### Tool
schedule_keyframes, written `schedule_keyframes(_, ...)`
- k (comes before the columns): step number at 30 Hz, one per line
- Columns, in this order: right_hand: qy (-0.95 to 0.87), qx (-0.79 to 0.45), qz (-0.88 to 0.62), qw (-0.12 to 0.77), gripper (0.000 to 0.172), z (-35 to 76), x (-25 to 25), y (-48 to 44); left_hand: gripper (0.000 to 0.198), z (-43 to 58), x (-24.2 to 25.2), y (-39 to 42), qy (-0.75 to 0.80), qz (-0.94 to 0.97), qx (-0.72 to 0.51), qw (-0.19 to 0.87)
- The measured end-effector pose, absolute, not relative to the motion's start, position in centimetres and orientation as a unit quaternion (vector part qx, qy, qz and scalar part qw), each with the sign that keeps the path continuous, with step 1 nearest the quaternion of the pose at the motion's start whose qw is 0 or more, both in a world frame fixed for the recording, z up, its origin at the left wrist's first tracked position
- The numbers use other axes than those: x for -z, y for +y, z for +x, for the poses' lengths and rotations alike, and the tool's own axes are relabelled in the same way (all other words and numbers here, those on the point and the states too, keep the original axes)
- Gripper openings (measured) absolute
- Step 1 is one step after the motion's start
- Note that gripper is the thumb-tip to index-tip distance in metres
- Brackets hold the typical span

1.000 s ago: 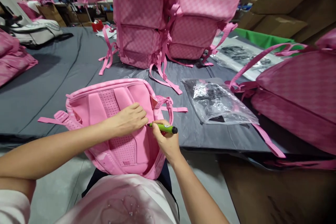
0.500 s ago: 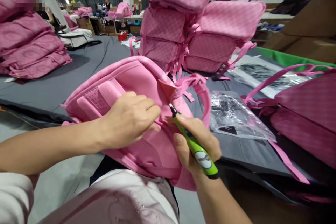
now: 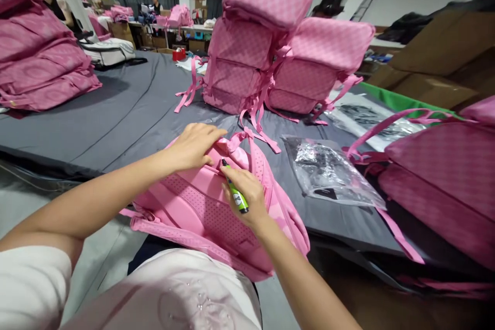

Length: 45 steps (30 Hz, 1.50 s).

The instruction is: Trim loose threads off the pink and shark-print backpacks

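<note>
A pink backpack (image 3: 201,185) leans between my body and the table edge, its dotted mesh back panel and straps facing me. My left hand (image 3: 195,147) grips the bag's upper edge, fingers over the top and thumb on the near side. Held in my closed right hand (image 3: 247,191) is a green marker-like pen (image 3: 237,197) with black ends. Its tip points up and away, close to the fabric just below the bag's top handle. Whether the tip touches the cloth I cannot tell.
On the grey-covered table (image 3: 127,124) stand stacked pink checked bags (image 3: 247,46). More pink bags (image 3: 42,56) are piled left, and another pink bag (image 3: 444,170) lies right. A clear plastic bag (image 3: 336,175) with dark contents is nearby. People sit in the background.
The backpack has tipped lower and closer to me. My left hand has moved up to its top edge. My right hand, with the pen, has shifted left beside the left thumb.
</note>
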State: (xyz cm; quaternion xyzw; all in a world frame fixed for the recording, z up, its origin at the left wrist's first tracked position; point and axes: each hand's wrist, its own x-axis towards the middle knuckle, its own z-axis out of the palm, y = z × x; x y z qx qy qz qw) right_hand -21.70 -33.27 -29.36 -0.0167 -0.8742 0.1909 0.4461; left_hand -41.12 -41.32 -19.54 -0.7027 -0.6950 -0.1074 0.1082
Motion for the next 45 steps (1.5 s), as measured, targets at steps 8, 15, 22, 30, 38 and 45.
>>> schedule_keyframes(8,-0.882,-0.242,-0.083,0.396,0.036,-21.0,31.5,-34.4,0.064,-42.7,23.2,-34.3,-0.695,-0.714,-0.004,0.086)
schedule_keyframes(15,-0.866,-0.227,-0.107,0.433,0.041,-21.5,32.8,-33.0,0.132,-42.3,24.5,-35.7,-0.624,-0.768,0.006,0.147)
schedule_keyframes(22,-0.842,-0.298,-0.143,0.427,0.031,-22.0,32.7,-32.5,0.132,-42.0,25.9,-33.7,-0.623,-0.768,-0.057,0.138)
schedule_keyframes(30,-0.858,-0.291,-0.179,0.383,0.038,-21.4,32.6,-30.6,0.087,-41.7,26.0,-33.4,-0.623,-0.764,-0.033,0.165)
schedule_keyframes(38,-0.871,-0.303,-0.211,0.324,0.018,-20.8,29.5,-28.4,0.097,-42.0,26.5,-33.1,-0.636,-0.756,-0.023,0.154)
schedule_keyframes(45,-0.936,-0.297,-0.125,0.141,0.017,-24.3,27.6,-25.7,0.094,-42.0,26.7,-32.4,-0.656,-0.742,-0.038,0.136)
